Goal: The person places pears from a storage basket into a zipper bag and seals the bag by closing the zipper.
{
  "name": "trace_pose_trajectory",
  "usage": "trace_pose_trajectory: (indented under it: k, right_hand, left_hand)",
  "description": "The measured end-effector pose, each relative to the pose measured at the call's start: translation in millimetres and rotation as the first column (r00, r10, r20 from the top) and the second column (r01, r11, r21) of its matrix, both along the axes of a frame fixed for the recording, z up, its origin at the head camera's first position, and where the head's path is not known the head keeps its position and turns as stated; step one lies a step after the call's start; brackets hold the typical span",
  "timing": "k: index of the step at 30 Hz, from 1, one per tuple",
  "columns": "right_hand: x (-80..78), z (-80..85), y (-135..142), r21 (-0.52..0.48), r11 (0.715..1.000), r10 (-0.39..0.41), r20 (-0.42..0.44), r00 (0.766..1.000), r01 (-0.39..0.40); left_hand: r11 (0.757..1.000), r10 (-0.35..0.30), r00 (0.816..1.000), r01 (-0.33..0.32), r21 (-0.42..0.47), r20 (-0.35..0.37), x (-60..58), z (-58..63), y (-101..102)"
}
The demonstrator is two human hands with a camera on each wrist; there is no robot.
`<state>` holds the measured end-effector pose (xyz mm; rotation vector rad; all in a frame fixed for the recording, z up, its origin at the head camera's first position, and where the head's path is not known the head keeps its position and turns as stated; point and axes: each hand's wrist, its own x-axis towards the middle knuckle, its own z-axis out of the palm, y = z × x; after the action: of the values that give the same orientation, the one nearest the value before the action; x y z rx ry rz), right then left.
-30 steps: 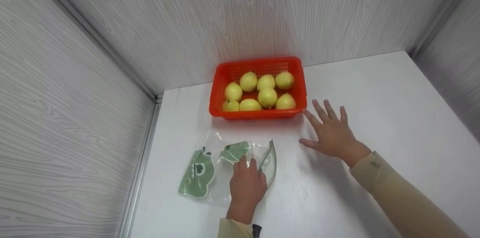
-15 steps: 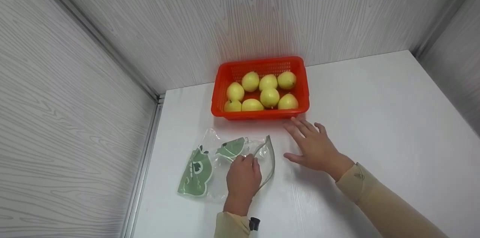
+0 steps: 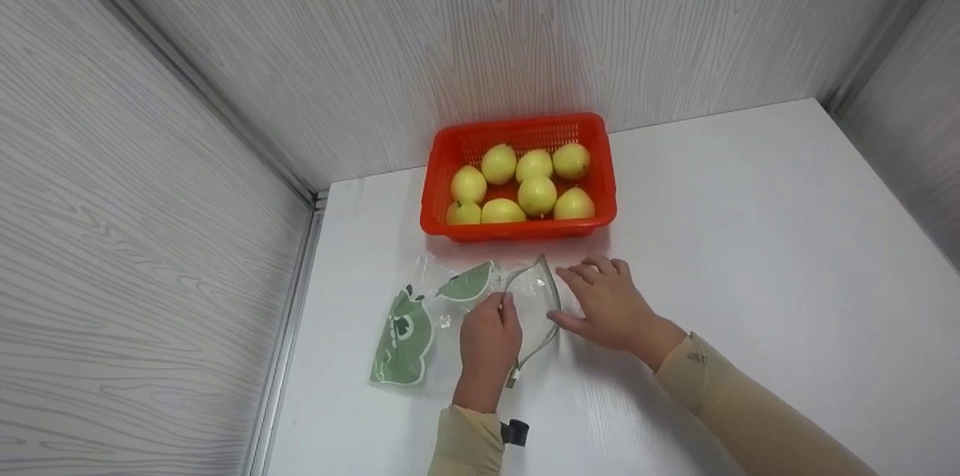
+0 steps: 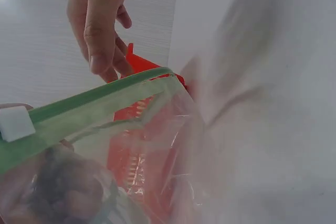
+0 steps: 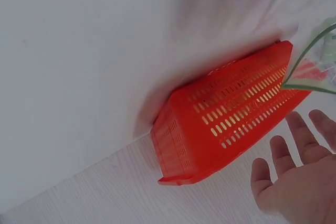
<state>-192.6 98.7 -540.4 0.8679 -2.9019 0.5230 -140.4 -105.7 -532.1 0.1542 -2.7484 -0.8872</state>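
Observation:
A clear zip bag [image 3: 405, 347] with green cartoon print lies on the white table, its green-edged mouth spread apart toward the right. My left hand [image 3: 489, 341] pinches one edge of that mouth between thumb and fingers. In the left wrist view, the green zip strip [image 4: 100, 97] carries a white slider [image 4: 17, 123]. My right hand [image 3: 611, 311] hovers at the opposite edge of the mouth, fingers spread and thumb tip right by the rim. Beyond the bag stands a red basket [image 3: 517, 230] of several yellow pears [image 3: 537, 196].
The basket sits against the wood-grain back wall [image 3: 525, 34]. Another panel [image 3: 135, 236] rises along the table's left side, with a metal strip [image 3: 289, 326] at its foot. White table surface [image 3: 750, 236] stretches off to the right.
My right hand has come left and nearer, from beside the basket to the bag's mouth. My left hand has gone from lying on the bag to pinching its edge, and the mouth has widened.

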Motion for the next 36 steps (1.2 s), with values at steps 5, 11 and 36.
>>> trace_pose_trajectory:
  k: [5,11,36]
  right_hand:
    - [2.0,0.8,-9,-0.093,0.995,-0.036,0.119,0.992,0.047]
    - [-2.1,-0.9,-12,-0.156,0.976,-0.122,0.185,0.975,0.152]
    - [-2.1,-22.6,1,-0.183,0.960,-0.160,0.269,0.950,0.213]
  left_hand:
    - [0.994,-0.011,1.000,0.014,0.108,-0.028,-1.8,0.4,3]
    - [0.977,-0.002,0.998,0.014,0.211,-0.055,-3.8,5.0,5]
    - [0.917,0.205,0.940,-0.088,0.389,-0.271,-6.5,14.4,-16]
